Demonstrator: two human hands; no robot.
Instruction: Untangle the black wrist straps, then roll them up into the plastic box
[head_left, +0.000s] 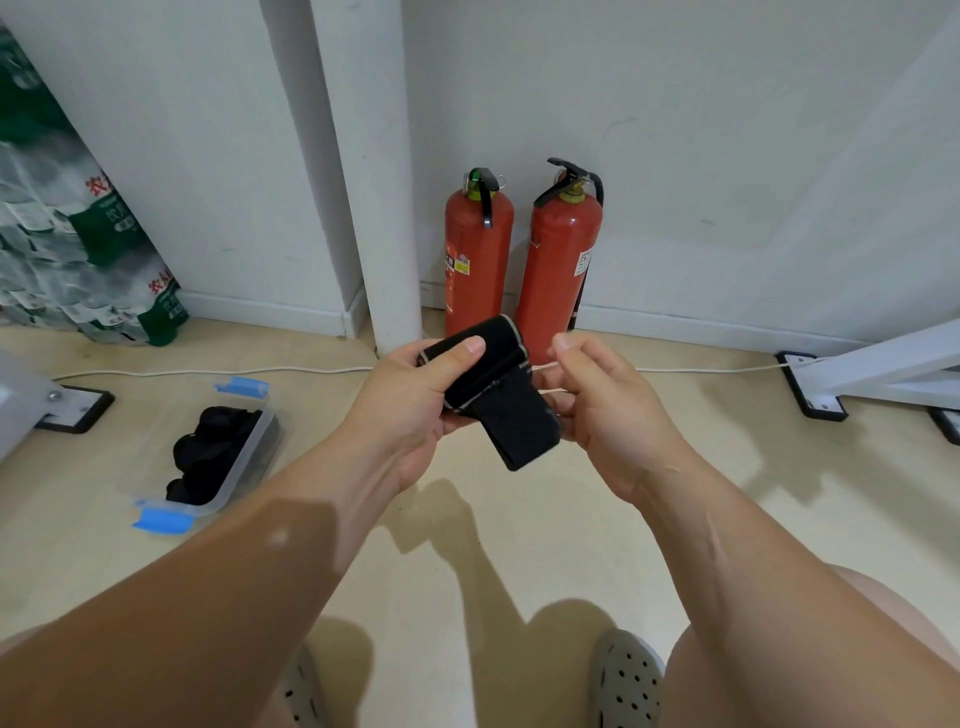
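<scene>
Fingers (574, 358) of the right hand (602, 405) curl against the right edge of the black wrist strap (501, 400); whether they pinch it cannot be told. At centre frame the left hand (410, 400) clamps the strap's rolled end under its thumb, probably to keep the roll tight. The plastic box (262, 441), at left on the floor, already holds rolled straps (213, 452).

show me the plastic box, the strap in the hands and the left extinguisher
plastic box (265, 436): head view, clear right wall
black wrist strap (511, 415): head view, hanging middle part
left fire extinguisher (478, 260): head view, red body
</scene>
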